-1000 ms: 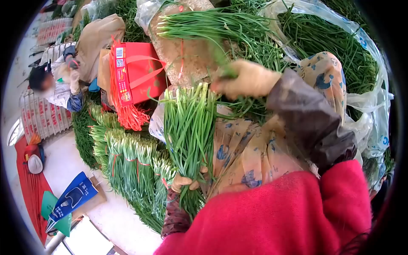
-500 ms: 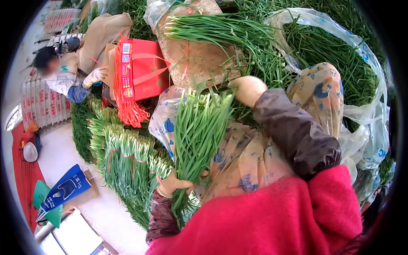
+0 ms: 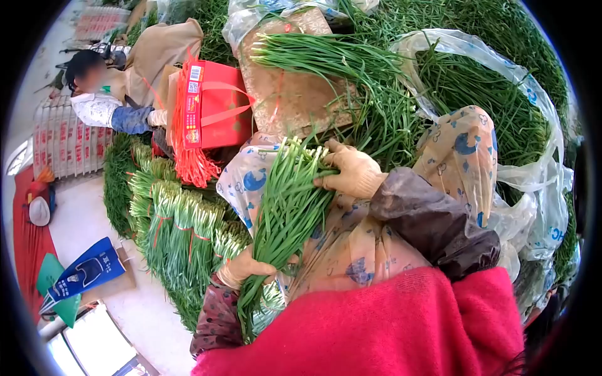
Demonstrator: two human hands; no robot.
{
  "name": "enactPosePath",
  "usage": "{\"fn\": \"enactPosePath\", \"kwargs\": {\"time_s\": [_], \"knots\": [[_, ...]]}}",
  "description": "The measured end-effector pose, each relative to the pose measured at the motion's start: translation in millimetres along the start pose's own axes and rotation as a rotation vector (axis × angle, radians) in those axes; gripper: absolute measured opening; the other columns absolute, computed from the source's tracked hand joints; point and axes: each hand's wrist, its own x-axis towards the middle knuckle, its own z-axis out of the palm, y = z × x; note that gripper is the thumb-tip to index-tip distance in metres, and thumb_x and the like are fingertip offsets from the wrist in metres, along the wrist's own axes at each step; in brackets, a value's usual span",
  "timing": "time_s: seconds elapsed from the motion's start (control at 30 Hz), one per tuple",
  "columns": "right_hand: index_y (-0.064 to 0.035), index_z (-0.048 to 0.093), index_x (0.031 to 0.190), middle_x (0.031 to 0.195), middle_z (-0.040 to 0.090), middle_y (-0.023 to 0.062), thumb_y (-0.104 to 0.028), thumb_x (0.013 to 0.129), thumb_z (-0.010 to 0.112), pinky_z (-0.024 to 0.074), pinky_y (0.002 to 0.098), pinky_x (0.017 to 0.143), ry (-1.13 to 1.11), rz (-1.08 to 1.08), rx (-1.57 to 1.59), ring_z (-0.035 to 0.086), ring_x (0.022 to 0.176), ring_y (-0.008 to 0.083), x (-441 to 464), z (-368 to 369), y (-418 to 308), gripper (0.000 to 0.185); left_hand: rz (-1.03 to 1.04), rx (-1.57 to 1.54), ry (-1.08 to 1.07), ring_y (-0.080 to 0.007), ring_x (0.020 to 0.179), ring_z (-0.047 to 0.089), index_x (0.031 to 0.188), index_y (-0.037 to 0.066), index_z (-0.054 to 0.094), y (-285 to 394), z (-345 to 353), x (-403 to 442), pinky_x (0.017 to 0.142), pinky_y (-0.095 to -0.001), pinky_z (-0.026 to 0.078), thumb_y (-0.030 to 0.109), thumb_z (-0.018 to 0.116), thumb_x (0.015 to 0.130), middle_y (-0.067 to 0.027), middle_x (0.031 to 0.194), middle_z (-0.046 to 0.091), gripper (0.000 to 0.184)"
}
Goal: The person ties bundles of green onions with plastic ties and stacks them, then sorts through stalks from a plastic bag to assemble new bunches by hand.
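A loose bunch of garlic chives (image 3: 291,203) lies slantwise over my lap, pale cut ends up and leaf tips down toward me. My left hand (image 3: 246,268), in a light glove, is closed around its lower, leafy part. Near the pale ends, my gloved right hand (image 3: 354,170) grips the right side of the bunch, thumb and fingers bent onto the stems. Beyond it, a worn board (image 3: 266,103) carries more garlic chives (image 3: 326,51), their pale ends pointing left.
Tied bundles of chives (image 3: 182,229) stand left of my lap. A red bag (image 3: 222,103) with red ties sits beside the board. At right, a clear plastic bag (image 3: 558,160) holds loose chives. Another person (image 3: 97,97) sits at upper left. A blue sign (image 3: 94,271) stands at lower left.
My right hand has moved from above the stem ends down onto the bunch's right side. My left hand still holds the lower part, and the bunch tilts slightly more.
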Motion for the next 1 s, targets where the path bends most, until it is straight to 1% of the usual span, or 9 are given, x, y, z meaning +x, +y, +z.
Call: {"fn": "enactPosePath", "kwargs": {"time_s": [0.17, 0.3, 0.33, 0.43, 0.5, 0.57, 0.73, 0.8, 1.0], "knots": [[-0.0082, 0.065, 0.102, 0.081, 0.066, 0.0151, -0.027, 0.086, 0.057, 0.0496, 0.0393, 0.075, 0.038, 0.362, -0.196, 0.064, 0.081, 0.0309, 6.3, -3.4, 22.0, 0.025, -0.035, 0.071, -0.014, -0.0129, 0.055, 0.053, 0.125, -0.001, 0.046, -1.3, -0.7, -5.8, 0.047, -0.0243, 0.044, 0.011, 0.071, 0.065, -0.0139, 0.104, 0.063, 0.066], [-0.0061, 0.065, 0.105, 0.089, 0.068, 0.0099, -0.034, 0.087, 0.06, 0.048, 0.0324, 0.079, 0.163, 0.284, 0.327, 0.064, 0.086, 0.0226, 8.1, -28.8, 59.6, 0.034, -0.021, 0.184, -0.024, -0.0145, 0.059, 0.056, 0.122, -0.001, 0.049, -1.0, 2.0, -9.9, 0.049, -0.0265, 0.045, 0.004, 0.068, 0.068, -0.0121, 0.101, 0.063, 0.058], [-0.0045, 0.062, 0.112, 0.096, 0.067, 0.0082, -0.033, 0.081, 0.069, 0.0467, 0.0301, 0.082, 0.061, 0.125, 0.446, 0.061, 0.088, 0.0179, 10.8, -31.0, 60.9, 0.043, 0.002, 0.233, -0.103, -0.015, 0.079, 0.059, 0.125, 0.002, 0.048, -4.7, -6.2, -8.8, 0.06, -0.0254, 0.048, 0.014, 0.071, 0.073, -0.009, 0.11, 0.061, 0.059], [0.0004, 0.056, 0.118, 0.118, 0.058, 0.013, -0.031, 0.072, 0.078, 0.0454, 0.0314, 0.086, -0.24, -0.201, 0.148, 0.057, 0.102, 0.0194, 18.3, -42.1, 38.8, 0.061, -0.037, 0.289, -0.025, -0.0138, 0.067, 0.057, 0.12, 0.0, 0.051, -4.2, -4.8, -5.7, 0.052, -0.0269, 0.046, 0.003, 0.068, 0.069, -0.0099, 0.102, 0.063, 0.053], [-0.0027, 0.047, 0.13, 0.11, 0.06, 0.0088, -0.018, 0.07, 0.078, 0.046, 0.0314, 0.083, -0.434, -0.109, 0.188, 0.056, 0.095, 0.0159, 28.2, -33.1, 34.3, 0.069, -0.055, 0.386, -0.021, -0.0155, 0.091, 0.057, 0.123, 0.001, 0.051, -13.8, -20.5, -2.5, 0.082, -0.0313, 0.048, 0.006, 0.072, 0.069, -0.0066, 0.106, 0.063, 0.058], [-0.0039, 0.046, 0.132, 0.102, 0.064, 0.0049, -0.013, 0.07, 0.077, 0.0477, 0.0302, 0.078, -0.517, 0.008, 0.405, 0.058, 0.088, 0.0138, 24.8, -18.2, 28.2, 0.07, -0.061, 0.542, 0.003, -0.0147, 0.099, 0.054, 0.124, 0.001, 0.05, -6.3, -15.8, -1.0, 0.091, -0.0309, 0.043, 0.008, 0.073, 0.069, -0.0054, 0.108, 0.062, 0.06], [-0.0051, 0.062, 0.11, 0.091, 0.067, 0.0069, -0.021, 0.072, 0.075, 0.0483, 0.0316, 0.074, -0.292, 0.057, 0.498, 0.062, 0.081, 0.0188, 19.6, 2.4, 26.8, 0.044, -0.018, 0.561, -0.057, -0.0134, 0.093, 0.055, 0.127, 0.001, 0.046, -8.7, -20.1, 3.3, 0.081, -0.0295, 0.046, 0.01, 0.071, 0.07, -0.005, 0.106, 0.061, 0.063], [-0.0054, 0.06, 0.11, 0.088, 0.067, 0.0137, -0.017, 0.076, 0.065, 0.0497, 0.0366, 0.074, -0.161, 0.018, -0.105, 0.063, 0.083, 0.0295, 16.2, -1.8, 21.6, 0.036, 0.087, 0.612, -0.092, -0.0134, 0.091, 0.055, 0.129, 0.001, 0.043, -2.6, -12.8, 6.2, 0.076, -0.0291, 0.049, 0.01, 0.069, 0.071, -0.0046, 0.105, 0.059, 0.064], [-0.0101, 0.057, 0.114, 0.095, 0.065, 0.0184, -0.004, 0.08, 0.053, 0.0495, 0.0431, 0.077, 0.016, 0.149, -0.407, 0.061, 0.094, 0.0362, 10.2, -16.2, 48.0, 0.036, -0.004, 0.503, -0.09, -0.013, 0.092, 0.055, 0.121, 0.001, 0.051, 5.4, -11.5, 3.2, 0.08, -0.0288, 0.047, 0.007, 0.071, 0.071, -0.0049, 0.106, 0.062, 0.054]]}}
